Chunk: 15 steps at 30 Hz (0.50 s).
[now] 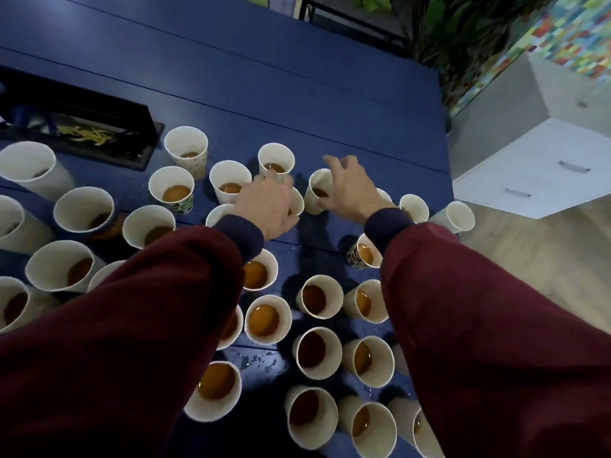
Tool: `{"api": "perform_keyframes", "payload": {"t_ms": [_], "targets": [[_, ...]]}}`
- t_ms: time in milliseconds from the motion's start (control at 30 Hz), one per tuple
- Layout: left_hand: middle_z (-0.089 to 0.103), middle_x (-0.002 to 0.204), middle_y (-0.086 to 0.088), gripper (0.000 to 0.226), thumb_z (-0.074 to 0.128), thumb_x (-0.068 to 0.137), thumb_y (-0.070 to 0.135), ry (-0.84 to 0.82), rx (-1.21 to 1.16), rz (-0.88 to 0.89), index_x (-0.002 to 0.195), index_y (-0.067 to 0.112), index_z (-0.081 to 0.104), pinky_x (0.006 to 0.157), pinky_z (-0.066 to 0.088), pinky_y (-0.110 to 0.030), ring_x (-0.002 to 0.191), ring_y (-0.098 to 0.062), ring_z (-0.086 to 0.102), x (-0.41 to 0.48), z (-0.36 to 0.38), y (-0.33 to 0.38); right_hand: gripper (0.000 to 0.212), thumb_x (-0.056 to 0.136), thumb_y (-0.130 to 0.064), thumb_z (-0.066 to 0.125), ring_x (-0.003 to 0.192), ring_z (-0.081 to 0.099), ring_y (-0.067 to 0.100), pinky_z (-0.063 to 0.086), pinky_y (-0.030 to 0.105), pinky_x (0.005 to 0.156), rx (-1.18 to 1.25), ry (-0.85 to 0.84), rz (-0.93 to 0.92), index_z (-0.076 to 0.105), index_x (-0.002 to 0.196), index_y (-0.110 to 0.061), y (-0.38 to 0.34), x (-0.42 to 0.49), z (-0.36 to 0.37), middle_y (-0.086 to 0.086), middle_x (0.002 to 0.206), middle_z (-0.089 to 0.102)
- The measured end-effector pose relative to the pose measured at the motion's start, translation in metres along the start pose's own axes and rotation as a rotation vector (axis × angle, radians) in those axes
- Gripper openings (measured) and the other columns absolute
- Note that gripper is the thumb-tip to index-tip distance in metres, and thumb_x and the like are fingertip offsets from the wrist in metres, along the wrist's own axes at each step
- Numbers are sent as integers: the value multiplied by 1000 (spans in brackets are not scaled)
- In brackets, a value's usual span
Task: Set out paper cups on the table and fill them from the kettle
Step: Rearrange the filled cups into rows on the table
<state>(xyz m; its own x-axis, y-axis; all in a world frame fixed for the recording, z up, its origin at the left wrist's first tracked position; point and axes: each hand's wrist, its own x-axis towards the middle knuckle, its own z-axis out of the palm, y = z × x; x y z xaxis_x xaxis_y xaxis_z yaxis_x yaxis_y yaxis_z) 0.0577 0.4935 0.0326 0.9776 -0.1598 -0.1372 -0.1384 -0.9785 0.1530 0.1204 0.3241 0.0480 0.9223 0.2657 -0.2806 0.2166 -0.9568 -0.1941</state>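
**Both hands reaching into a spread of filled paper cups**

Far left: black tray (99, 140) on the blue counter (264, 77), yellowish strips inside. Paper cups (264, 320) cover the counter from the left edge to the right edge, nearly all upright, white inside, most part-filled with amber-brown liquid. A few show a green-patterned outside, e.g. one cup (172, 193) near the tray. Small wet spots on the counter between the near cups.

Left hand (267, 203), maroon sleeve with dark cuff, sits low over the middle cups; its fingers curl down around a small cup (297, 201) mostly hidden under the palm. Whether they actually clamp it, cannot tell. Filled cups just beside it on the left and beyond.

Right hand (350, 190) just right of that, fingers spread and loosely curved, thumb side touching the wall of a tilted cup (319, 193) with dark liquid at the bottom; not closed around it.

Far right: one cup (458, 216) tipped, looks empty, at the counter edge. White drawer cabinet (535, 166) beyond, on the floor.
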Motion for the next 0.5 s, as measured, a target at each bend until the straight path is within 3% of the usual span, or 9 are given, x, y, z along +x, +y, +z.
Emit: {"api": "perform_keyframes", "payload": {"t_ms": [133, 300, 500], "targets": [[50, 132, -17, 62, 66, 88, 49, -56, -37, -28, 131, 11, 43, 86, 49, -45, 118, -36, 53, 17, 9, 5, 76, 90, -28, 70, 125, 49, 40, 45, 41, 100, -3, -91, -68, 31, 155, -24, 7, 25, 12, 19, 147, 32], [50, 133, -17, 54, 66, 89, 40, -80, -87, -21, 129, 11, 44, 82, 46, -41, 115, -36, 55, 22, 12, 3, 58, 89, -26, 70, 104, 57, 38, 47, 39, 87, 28, -101, -91, 44, 140, -18, 9, 24, 17, 17, 129, 44], [54, 130, -18, 47, 65, 91, 36, -62, -170, 2, 126, 10, 47, 80, 45, -40, 109, -39, 58, 20, 15, -3, 51, 88, -29, 68, 100, 60, 40, 42, 35, 80, 23, -115, -80, 47, 133, -15, 10, -16, 19, 17, 123, 48]]}}
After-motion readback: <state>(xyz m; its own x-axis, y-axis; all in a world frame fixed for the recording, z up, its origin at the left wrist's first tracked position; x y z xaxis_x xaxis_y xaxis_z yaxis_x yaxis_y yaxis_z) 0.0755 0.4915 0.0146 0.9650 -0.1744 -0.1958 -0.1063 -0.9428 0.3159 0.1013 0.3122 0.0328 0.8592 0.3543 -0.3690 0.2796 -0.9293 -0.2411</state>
